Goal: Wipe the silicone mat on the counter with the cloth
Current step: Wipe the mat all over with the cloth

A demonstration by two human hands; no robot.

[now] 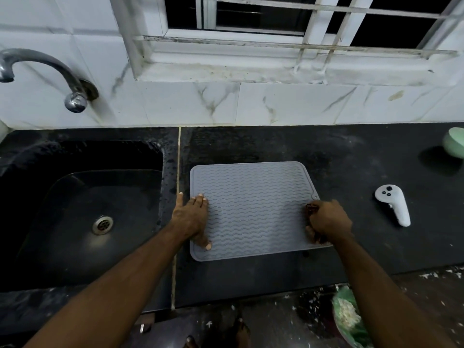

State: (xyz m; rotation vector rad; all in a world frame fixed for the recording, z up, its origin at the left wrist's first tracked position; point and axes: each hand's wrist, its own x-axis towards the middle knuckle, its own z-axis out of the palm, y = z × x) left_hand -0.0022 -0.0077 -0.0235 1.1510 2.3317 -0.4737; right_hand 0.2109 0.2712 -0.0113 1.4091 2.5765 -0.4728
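A grey silicone mat (253, 209) with wavy ridges lies flat on the black counter (351, 167), just right of the sink. My left hand (192, 217) rests flat on the mat's left edge, fingers spread, holding nothing. My right hand (326, 222) is fisted at the mat's right edge, closed on a small dark cloth (311, 208). Only a little of the cloth peeks out above and below the fingers.
A black sink (82, 209) with a metal drain sits to the left, under a chrome tap (45, 69). A white controller (394, 204) lies on the counter to the right. A pale green bowl (454, 141) stands at the far right edge. A tiled wall and barred window rise behind.
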